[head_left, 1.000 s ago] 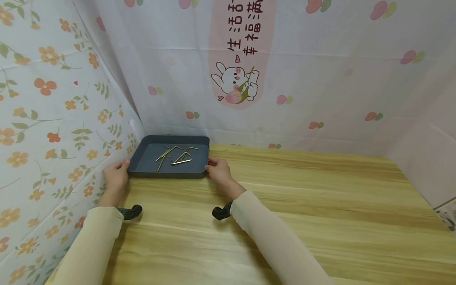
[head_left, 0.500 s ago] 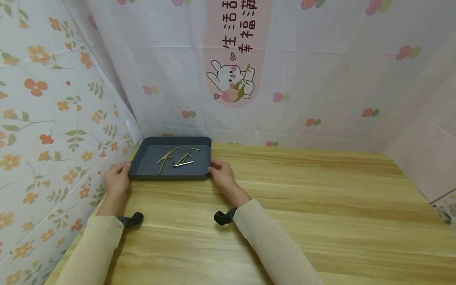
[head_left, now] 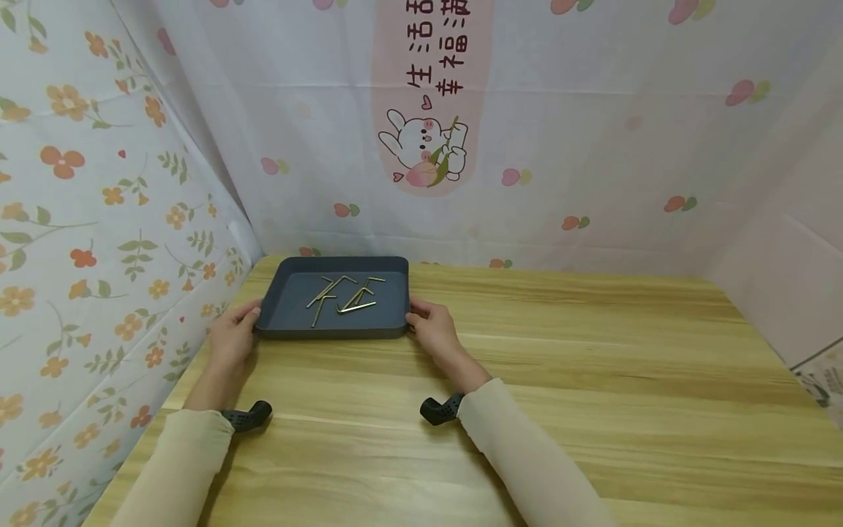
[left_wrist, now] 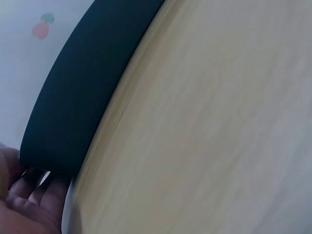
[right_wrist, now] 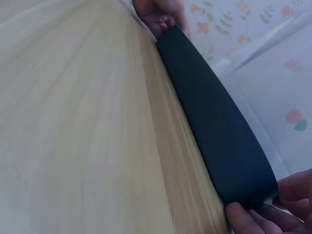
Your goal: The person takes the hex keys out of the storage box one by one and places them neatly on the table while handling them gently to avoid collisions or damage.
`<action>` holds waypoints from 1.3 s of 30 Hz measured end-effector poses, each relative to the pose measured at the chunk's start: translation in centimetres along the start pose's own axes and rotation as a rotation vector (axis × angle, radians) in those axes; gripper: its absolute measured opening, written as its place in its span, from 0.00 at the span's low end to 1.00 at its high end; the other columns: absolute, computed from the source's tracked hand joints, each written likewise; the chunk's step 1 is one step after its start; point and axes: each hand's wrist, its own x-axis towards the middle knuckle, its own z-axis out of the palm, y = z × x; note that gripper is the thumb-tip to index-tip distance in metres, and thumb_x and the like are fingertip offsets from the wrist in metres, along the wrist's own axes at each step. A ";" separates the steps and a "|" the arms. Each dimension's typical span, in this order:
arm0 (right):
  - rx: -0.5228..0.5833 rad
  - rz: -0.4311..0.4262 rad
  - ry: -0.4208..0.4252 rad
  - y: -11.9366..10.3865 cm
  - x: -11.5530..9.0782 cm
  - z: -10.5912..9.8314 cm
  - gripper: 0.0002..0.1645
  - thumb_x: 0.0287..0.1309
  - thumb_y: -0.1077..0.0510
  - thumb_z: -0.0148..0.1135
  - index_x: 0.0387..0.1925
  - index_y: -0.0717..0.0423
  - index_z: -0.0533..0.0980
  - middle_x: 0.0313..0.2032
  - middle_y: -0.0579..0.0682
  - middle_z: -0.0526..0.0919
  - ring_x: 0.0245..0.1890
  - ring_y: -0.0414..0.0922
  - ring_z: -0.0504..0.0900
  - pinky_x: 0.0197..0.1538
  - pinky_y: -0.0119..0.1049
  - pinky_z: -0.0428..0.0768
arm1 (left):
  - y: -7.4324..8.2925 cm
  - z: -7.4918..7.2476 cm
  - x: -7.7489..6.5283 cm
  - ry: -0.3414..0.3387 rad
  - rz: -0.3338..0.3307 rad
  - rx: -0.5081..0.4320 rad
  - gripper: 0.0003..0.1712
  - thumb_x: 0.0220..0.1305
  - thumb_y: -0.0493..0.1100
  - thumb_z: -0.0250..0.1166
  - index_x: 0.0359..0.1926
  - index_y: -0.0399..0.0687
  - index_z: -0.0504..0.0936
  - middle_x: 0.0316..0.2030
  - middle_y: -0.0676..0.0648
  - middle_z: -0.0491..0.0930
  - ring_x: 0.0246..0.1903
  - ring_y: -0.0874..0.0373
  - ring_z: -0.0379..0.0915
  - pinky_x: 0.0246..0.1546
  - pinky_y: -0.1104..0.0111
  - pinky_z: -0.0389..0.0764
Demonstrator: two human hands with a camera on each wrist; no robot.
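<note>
Squarely between both hands sits the dark tray, long axis left to right on the surface: left hand and right hand each hold an end, fingers curled.

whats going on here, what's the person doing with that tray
A person holds a dark tray by its two near corners, the left hand on one and the right hand on the other. The tray sits on a wooden table near the far left corner, and several small hex keys lie loose inside it.
</note>
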 end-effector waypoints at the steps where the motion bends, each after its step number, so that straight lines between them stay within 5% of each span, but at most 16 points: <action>1: -0.027 -0.008 0.011 0.0 -0.2 -0.3 0.26 0.72 0.66 0.52 0.69 0.61 0.72 0.64 0.62 0.79 0.62 0.54 0.81 0.58 0.45 0.85 | 0.1 0.2 -0.1 -0.014 0.009 0.015 0.26 0.80 0.47 0.48 0.73 0.45 0.70 0.73 0.43 0.67 0.63 0.64 0.70 0.54 0.81 0.75; 4: -0.112 -0.042 0.043 0.1 -0.6 -1.2 0.26 0.71 0.65 0.53 0.68 0.59 0.73 0.63 0.59 0.80 0.60 0.51 0.82 0.51 0.39 0.87 | 0.4 0.9 -0.5 -0.073 0.036 0.013 0.27 0.81 0.45 0.44 0.75 0.45 0.65 0.76 0.45 0.61 0.76 0.55 0.54 0.73 0.68 0.65; 7: -0.156 -0.059 0.062 0.4 -1.1 -2.2 0.26 0.71 0.64 0.53 0.68 0.57 0.73 0.62 0.58 0.81 0.58 0.50 0.83 0.46 0.36 0.87 | 0.5 1.6 -1.0 -0.140 0.051 -0.039 0.28 0.82 0.43 0.41 0.77 0.42 0.61 0.78 0.44 0.57 0.79 0.52 0.48 0.79 0.60 0.56; 16: -0.124 -0.043 0.053 0.8 -2.4 -5.6 0.26 0.71 0.65 0.52 0.69 0.62 0.71 0.64 0.63 0.78 0.60 0.56 0.82 0.51 0.43 0.88 | 1.0 3.4 -2.8 -0.281 0.049 -0.113 0.28 0.82 0.42 0.42 0.78 0.42 0.57 0.79 0.44 0.53 0.79 0.55 0.46 0.66 0.84 0.64; 19: -0.170 -0.050 0.068 0.9 -2.8 -6.6 0.27 0.71 0.64 0.51 0.70 0.61 0.70 0.65 0.63 0.78 0.60 0.56 0.82 0.51 0.42 0.88 | 1.3 4.2 -3.2 -0.304 0.055 -0.114 0.28 0.82 0.41 0.42 0.78 0.42 0.57 0.79 0.44 0.54 0.79 0.55 0.46 0.67 0.83 0.63; 24: -0.145 -0.018 0.055 1.3 -3.6 -8.7 0.27 0.72 0.65 0.51 0.71 0.62 0.69 0.66 0.65 0.75 0.62 0.58 0.81 0.50 0.42 0.88 | 1.7 5.7 -3.8 -0.351 0.077 -0.151 0.28 0.81 0.37 0.41 0.78 0.37 0.57 0.79 0.40 0.55 0.79 0.52 0.48 0.77 0.65 0.59; 31: -0.101 0.004 0.030 1.9 -4.8 -11.7 0.28 0.73 0.66 0.48 0.73 0.63 0.66 0.69 0.66 0.72 0.65 0.59 0.77 0.42 0.36 0.89 | 2.1 7.5 -4.6 -0.455 0.097 -0.175 0.29 0.81 0.36 0.42 0.78 0.35 0.55 0.79 0.38 0.53 0.77 0.47 0.52 0.60 0.82 0.72; 39: -0.156 0.003 0.061 2.0 -6.1 -14.7 0.28 0.73 0.66 0.46 0.72 0.65 0.66 0.67 0.67 0.73 0.63 0.60 0.78 0.41 0.35 0.89 | 2.4 10.2 -6.0 -0.490 0.131 -0.189 0.28 0.81 0.35 0.42 0.78 0.35 0.56 0.78 0.38 0.55 0.74 0.48 0.58 0.59 0.80 0.73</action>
